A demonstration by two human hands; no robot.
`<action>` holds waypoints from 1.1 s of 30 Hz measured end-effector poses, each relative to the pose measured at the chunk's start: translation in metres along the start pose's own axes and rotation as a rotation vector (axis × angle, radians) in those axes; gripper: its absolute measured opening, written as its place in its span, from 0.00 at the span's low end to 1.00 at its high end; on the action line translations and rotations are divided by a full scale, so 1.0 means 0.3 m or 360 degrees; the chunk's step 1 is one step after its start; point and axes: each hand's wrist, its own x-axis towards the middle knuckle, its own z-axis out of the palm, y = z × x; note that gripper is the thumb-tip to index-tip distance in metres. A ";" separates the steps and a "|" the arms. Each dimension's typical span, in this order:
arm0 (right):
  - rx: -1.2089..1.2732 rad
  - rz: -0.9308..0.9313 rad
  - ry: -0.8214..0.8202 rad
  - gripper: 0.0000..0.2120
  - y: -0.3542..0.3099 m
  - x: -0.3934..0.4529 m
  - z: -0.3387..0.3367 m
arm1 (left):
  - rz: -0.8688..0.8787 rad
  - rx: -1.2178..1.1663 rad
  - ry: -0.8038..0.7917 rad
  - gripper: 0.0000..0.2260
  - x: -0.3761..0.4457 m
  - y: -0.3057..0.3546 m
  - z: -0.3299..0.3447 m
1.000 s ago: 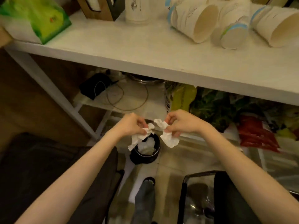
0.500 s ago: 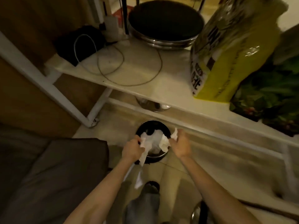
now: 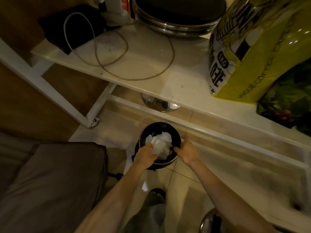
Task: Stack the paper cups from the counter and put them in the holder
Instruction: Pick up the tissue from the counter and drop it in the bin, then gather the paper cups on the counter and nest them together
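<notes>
No paper cups and no holder show in this view. I look down at a small round black bin (image 3: 142, 132) on the tiled floor. A crumpled white tissue (image 3: 162, 142) lies inside it. My left hand (image 3: 144, 154) reaches into the bin from the left with its fingers on the tissue. My right hand (image 3: 186, 151) is at the bin's right rim with its fingers spread, holding nothing.
A low white shelf (image 3: 176, 78) above the bin carries a black device with a looped cable (image 3: 72, 27), a steel pan (image 3: 176, 22), a yellow-green 5 kg bag (image 3: 249, 52) and a dark green bag (image 3: 289, 101). A grey cushion (image 3: 50, 182) is at left, my foot (image 3: 155, 195) below.
The view dropped from the counter with the cups to the floor. Both hands carried the tissue down into the bin, and the right hand let go of it.
</notes>
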 end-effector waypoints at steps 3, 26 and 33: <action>0.0032 -0.0063 -0.0069 0.27 -0.058 -0.094 -0.076 | 0.0050 0.0003 -0.0022 0.21 -0.101 0.077 -0.071; -0.0374 -0.1014 0.0633 0.15 -0.741 -1.293 -1.024 | 0.1274 0.0012 0.0256 0.15 -1.245 1.003 -0.789; -0.0282 -0.1092 0.0911 0.14 -0.898 -1.338 -1.267 | 0.1582 -0.0016 0.0515 0.17 -1.309 1.308 -0.967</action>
